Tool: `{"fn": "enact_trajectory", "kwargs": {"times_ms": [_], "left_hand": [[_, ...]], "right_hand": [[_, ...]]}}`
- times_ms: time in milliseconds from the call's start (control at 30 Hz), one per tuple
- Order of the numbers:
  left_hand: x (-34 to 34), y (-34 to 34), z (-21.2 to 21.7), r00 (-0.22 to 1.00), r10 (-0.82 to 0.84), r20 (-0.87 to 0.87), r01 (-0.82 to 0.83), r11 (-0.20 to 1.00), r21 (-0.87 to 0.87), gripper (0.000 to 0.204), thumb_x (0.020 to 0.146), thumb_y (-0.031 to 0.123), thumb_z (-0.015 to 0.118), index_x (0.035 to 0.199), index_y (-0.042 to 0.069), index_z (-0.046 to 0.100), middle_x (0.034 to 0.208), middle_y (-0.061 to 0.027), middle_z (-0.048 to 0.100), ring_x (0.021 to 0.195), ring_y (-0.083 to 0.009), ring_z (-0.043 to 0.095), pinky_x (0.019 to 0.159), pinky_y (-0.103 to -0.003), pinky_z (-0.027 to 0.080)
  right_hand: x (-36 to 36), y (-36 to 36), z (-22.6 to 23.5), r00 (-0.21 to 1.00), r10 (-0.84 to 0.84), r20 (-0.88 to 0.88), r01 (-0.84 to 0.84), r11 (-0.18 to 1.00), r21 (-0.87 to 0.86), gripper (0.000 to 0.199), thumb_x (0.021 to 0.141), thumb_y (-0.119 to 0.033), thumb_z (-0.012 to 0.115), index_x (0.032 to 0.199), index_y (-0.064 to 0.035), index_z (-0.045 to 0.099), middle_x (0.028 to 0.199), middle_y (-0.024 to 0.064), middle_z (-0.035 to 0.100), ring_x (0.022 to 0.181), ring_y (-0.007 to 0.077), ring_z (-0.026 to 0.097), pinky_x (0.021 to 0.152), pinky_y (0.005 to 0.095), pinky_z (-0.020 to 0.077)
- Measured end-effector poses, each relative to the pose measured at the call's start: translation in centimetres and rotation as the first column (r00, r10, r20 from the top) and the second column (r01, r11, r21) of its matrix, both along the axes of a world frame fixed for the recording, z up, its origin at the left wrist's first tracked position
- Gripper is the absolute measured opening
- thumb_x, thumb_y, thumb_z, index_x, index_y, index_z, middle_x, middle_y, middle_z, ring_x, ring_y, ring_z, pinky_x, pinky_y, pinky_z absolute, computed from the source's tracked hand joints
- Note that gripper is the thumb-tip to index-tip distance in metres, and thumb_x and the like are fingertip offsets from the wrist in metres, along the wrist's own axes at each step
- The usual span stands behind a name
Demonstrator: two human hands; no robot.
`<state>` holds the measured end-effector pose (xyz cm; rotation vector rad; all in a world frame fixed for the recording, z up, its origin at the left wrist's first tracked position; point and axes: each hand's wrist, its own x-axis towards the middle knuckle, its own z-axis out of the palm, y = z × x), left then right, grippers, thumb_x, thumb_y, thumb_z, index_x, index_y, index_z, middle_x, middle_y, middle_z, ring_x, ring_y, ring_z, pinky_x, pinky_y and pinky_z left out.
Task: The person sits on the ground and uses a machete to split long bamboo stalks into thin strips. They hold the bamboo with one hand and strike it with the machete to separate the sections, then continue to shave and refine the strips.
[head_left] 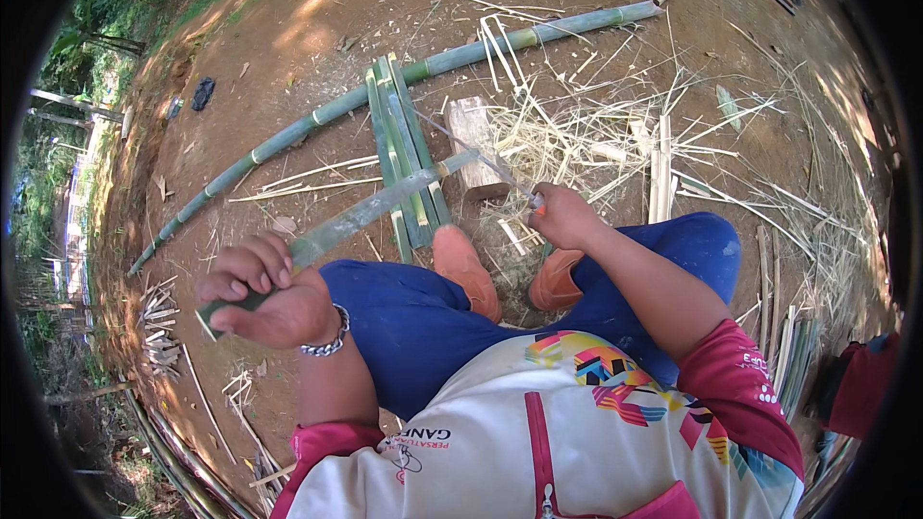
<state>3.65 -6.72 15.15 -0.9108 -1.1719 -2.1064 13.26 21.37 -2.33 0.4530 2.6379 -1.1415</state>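
Observation:
My left hand (264, 298) is wrapped round the near end of a split length of green bamboo (370, 207). The piece slants away to the right, and its far end lies over a wooden block (474, 163) on the ground. In my right hand (567, 219) is the handle of a long, thin-bladed knife (500, 171). Its blade points up and to the left, crossing the bamboo's far end above the block; whether the edge touches the bamboo I cannot tell. Beneath the held piece lie several split bamboo lengths (399, 125) side by side.
A long whole bamboo pole (317, 118) runs across the ground beyond the block. Pale shavings and strips (577, 139) are heaped to the right. My orange shoes (464, 269) are close to the block. At the right edge, dark red cloth (865, 389) shows beside more bamboo strips (796, 360).

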Motion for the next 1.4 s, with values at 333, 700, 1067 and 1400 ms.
{"fn": "enact_trajectory", "kwargs": {"times_ms": [333,700,1067,1400], "left_hand": [[2.9,-0.2,-1.8,1.000,-0.009,-0.021,0.009,1.000,0.001,0.040,0.103,0.046,0.049,0.081,0.015,0.038,0.063,0.0044,0.034,0.050,-0.0077,0.035,0.052,-0.023,0.029],[2.4,1.7,-1.5,0.995,0.017,-0.099,-0.017,1.000,0.004,0.038,0.104,0.042,0.047,0.076,0.019,0.036,0.062,0.0066,0.027,0.051,-0.0083,0.030,0.054,-0.025,0.029],[2.3,1.1,-2.1,0.995,0.050,-0.082,-0.049,0.999,0.018,0.038,0.103,0.044,0.048,0.077,0.018,0.037,0.062,0.0069,0.029,0.052,-0.0076,0.032,0.055,-0.024,0.031],[2.6,1.9,-2.6,0.992,0.074,-0.102,-0.061,0.991,0.120,0.050,0.100,0.063,0.040,0.082,0.016,0.040,0.062,0.0051,0.030,0.048,-0.0109,0.032,0.053,-0.029,0.034]], "right_hand": [[-4.7,-5.8,-3.8,0.995,0.058,-0.085,-0.058,0.998,-0.007,0.032,0.080,-0.019,0.066,0.107,-0.0028,0.060,0.091,0.0214,0.068,0.089,0.0408,0.067,0.082,0.0501,0.0525],[-8.6,-4.3,-7.1,1.000,0.026,-0.007,-0.026,0.999,-0.028,0.025,0.079,-0.016,0.066,0.101,-0.0043,0.061,0.089,0.0208,0.067,0.087,0.0406,0.066,0.079,0.0495,0.0526],[-8.7,-4.3,-6.0,0.987,0.128,0.094,-0.123,0.991,-0.058,0.028,0.084,-0.013,0.059,0.111,-0.0056,0.061,0.099,0.0197,0.069,0.095,0.0377,0.067,0.085,0.0479,0.0528],[-8.7,-4.3,-7.5,0.987,0.053,0.149,-0.054,0.999,0.005,0.034,0.085,-0.015,0.059,0.119,-0.0064,0.060,0.101,0.0197,0.070,0.097,0.0374,0.067,0.086,0.0473,0.0529]]}}
